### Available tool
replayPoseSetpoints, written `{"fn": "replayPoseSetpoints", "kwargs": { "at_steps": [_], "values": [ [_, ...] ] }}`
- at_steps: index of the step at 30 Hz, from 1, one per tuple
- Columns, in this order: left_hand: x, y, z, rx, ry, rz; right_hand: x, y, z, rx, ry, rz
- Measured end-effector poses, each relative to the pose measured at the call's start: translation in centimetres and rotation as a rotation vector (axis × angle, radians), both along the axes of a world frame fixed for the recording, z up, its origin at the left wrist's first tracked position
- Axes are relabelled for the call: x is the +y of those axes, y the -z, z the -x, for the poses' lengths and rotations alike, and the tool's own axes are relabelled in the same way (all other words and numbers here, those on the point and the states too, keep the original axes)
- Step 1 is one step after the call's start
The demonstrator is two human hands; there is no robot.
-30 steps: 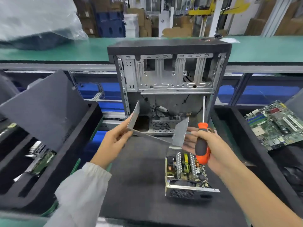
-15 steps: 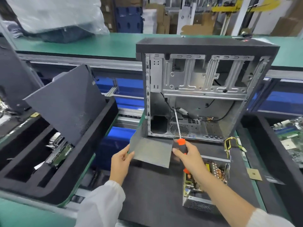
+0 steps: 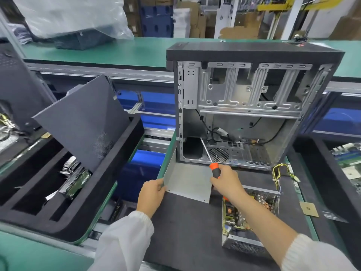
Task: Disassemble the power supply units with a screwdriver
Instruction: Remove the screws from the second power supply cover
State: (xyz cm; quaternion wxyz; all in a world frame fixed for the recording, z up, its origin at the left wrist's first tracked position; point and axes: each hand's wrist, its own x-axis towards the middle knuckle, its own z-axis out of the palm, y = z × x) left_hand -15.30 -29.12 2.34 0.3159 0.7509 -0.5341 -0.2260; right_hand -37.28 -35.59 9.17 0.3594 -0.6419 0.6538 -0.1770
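Note:
An opened power supply unit (image 3: 246,222) lies on the dark mat, circuit board and coils exposed. Its bent grey metal cover (image 3: 187,182) is held above the mat just left of the unit. My left hand (image 3: 151,194) grips the cover's left edge. My right hand (image 3: 227,181) is curled round an orange and black screwdriver (image 3: 214,169), whose shaft points up and left toward the case; the same hand touches the cover's right edge. A yellow and black wire bundle (image 3: 277,173) trails from the unit's far end.
An empty PC case (image 3: 252,106) stands open behind the mat. To the left is a black foam tray (image 3: 117,173) with a leaning dark panel (image 3: 84,118) and hard drives (image 3: 76,182). A CPU chip (image 3: 309,209) lies right of the unit; motherboards (image 3: 349,165) at far right.
The cover has come down from in front of the case and tipped flatter, now low over the mat left of the unit. Both hands went down with it; my view turned left.

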Motion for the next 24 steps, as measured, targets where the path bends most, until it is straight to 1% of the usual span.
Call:
{"fn": "replayPoseSetpoints", "kwargs": {
  "at_steps": [4,7,14,16,18,20,22,24],
  "values": [
    [1.5,0.0,1.0,-0.085,-0.040,-0.041,0.3,0.1,0.2,0.093,-0.074,0.029],
    [1.9,-0.2,1.4,-0.106,-0.021,-0.075,0.4,-0.3,0.0,0.224,-0.117,0.052],
    [1.9,-0.1,1.2,0.010,-0.023,-0.080,0.4,-1.1,-0.4,0.374,-0.203,0.062],
    [2.1,0.2,1.1,0.013,-0.025,-0.084,0.7,-1.3,-0.5,0.400,-0.229,0.069],
    [3.0,0.5,1.3,-0.015,-0.080,-0.132,1.0,-1.9,-0.1,0.393,-0.226,0.112],
    [4.2,1.1,2.2,0.003,-0.129,-0.143,1.3,-2.7,0.7,0.338,-0.193,0.220],
    [5.4,1.8,4.0,0.044,-0.072,-0.048,1.9,-3.7,1.3,0.282,-0.168,0.338],
    [6.4,2.5,5.9,0.132,0.056,0.051,2.8,-4.6,1.4,0.251,-0.194,0.413]
  ]
}}
